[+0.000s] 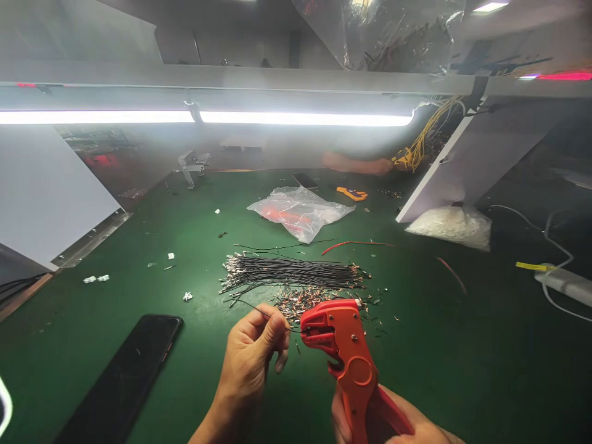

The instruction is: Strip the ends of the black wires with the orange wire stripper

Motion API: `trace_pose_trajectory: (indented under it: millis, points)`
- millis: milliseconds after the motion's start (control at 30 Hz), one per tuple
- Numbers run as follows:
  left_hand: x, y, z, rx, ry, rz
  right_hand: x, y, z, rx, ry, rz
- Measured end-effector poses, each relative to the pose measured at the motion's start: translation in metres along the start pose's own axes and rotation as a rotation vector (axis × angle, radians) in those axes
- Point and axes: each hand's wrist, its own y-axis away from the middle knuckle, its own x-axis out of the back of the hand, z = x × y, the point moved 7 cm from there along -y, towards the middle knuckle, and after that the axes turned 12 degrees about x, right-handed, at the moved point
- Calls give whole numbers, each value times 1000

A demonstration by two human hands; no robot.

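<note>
Between thumb and fingers, my left hand (254,351) pinches a thin black wire (252,306). The wire's right end reaches the jaws of a red wire stripper (354,357). My right hand (402,416) is wrapped round the stripper's handles at the lower right; part of the hand is hidden behind them. Just beyond both hands lies a bundle of black wires (296,273), with metal terminals at its left ends and bare copper at its right ends. A heap of small wire scraps (300,300) sits between the bundle and the stripper.
A black phone (124,376) lies at the left on the green table (194,345). Farther back are a clear plastic bag (303,213), a yellow tool (352,194) and a bag of white pieces (451,227). Another person's arm (356,164) shows behind; a power strip (567,283) is at right.
</note>
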Motion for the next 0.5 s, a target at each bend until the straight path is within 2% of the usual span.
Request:
trace_pose_trajectory:
  millis: [400, 500]
  points:
    - [1, 0, 0, -16, -13, 5, 0, 0, -9, 34, 122, 24]
    - [-1, 1, -1, -17, -9, -11, -5, -2, -14, 33, 115, -42]
